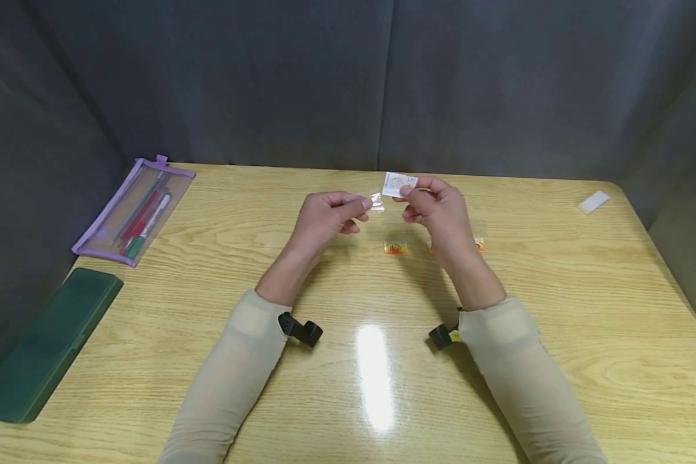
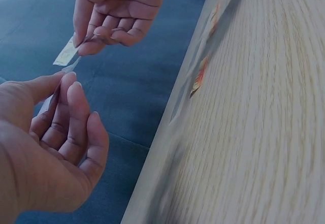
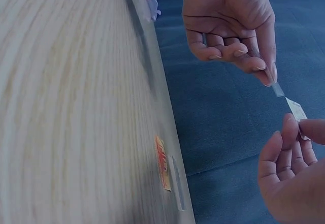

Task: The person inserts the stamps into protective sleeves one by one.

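Observation:
In the head view my left hand (image 1: 327, 216) pinches a small clear plastic sleeve (image 1: 377, 203) between thumb and forefinger. My right hand (image 1: 443, 209) pinches a small white printed paper, stamp-like (image 1: 396, 183), close to the sleeve's edge. Both hands are raised over the back of the table. From the right wrist view, the plastic strip (image 3: 277, 89) points toward a corner of the paper (image 3: 295, 108). Below the hands lie small orange-and-yellow printed pieces (image 1: 396, 248), one of them partly hidden by my right wrist.
At the left are a purple-edged mesh pouch (image 1: 145, 212) with pens inside and a dark green case (image 1: 52, 341). A white block (image 1: 593, 202) lies at the back right of the wooden table (image 1: 557, 290). Dark curtains (image 1: 267, 84) stand behind.

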`<state>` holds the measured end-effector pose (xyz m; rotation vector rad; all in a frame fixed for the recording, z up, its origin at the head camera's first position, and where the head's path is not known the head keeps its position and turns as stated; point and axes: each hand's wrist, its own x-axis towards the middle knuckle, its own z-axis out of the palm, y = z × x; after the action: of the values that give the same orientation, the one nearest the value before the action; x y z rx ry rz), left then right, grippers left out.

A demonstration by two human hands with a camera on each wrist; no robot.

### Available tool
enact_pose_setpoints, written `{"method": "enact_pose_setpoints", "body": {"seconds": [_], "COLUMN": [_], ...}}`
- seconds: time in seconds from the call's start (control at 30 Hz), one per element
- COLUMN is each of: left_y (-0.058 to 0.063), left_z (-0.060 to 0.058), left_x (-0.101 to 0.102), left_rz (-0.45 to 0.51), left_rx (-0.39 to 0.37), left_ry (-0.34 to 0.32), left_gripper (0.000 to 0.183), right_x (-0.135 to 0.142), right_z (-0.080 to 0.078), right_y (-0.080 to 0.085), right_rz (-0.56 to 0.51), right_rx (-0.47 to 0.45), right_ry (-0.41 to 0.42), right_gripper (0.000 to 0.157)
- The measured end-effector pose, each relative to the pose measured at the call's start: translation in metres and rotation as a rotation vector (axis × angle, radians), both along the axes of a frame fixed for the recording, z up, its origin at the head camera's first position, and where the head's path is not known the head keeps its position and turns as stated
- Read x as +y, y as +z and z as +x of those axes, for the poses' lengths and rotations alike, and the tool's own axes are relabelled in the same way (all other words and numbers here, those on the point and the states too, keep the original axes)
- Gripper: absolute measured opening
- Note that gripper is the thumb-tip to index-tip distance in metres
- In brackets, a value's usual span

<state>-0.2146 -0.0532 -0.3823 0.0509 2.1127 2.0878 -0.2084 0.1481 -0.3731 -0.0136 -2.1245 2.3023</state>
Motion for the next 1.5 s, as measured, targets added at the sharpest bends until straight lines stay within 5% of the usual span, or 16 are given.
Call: {"method": "enact_pose_setpoints", "body": {"seconds": [0.5, 1.1, 1.5], "left_y": [-0.0026, 0.0018, 0.0019], "left_z": [-0.0014, -0.0019, -0.0011], "left_x": [0.0, -0.0064, -0.0052], "left_rz": [-0.023, -0.092, -0.097], "left_rx": [-0.014, 0.009, 0.017], "left_ry": [0.001, -0.016, -0.022], "left_gripper": [0.022, 0.023, 0.023], "right_x": [-0.0013, 0.0075, 0.0043], "right_z": [-0.0006, -0.0024, -0.0018], "right_y": [-0.0044, 0.0008, 0.0009], "right_rz": [0.078, 0.269, 0.307], "right_rx": [-0.023, -0.091, -0.08], "right_ry": [0.039, 0.214, 0.206], "right_gripper": [0.008, 0.022, 0.023]}}
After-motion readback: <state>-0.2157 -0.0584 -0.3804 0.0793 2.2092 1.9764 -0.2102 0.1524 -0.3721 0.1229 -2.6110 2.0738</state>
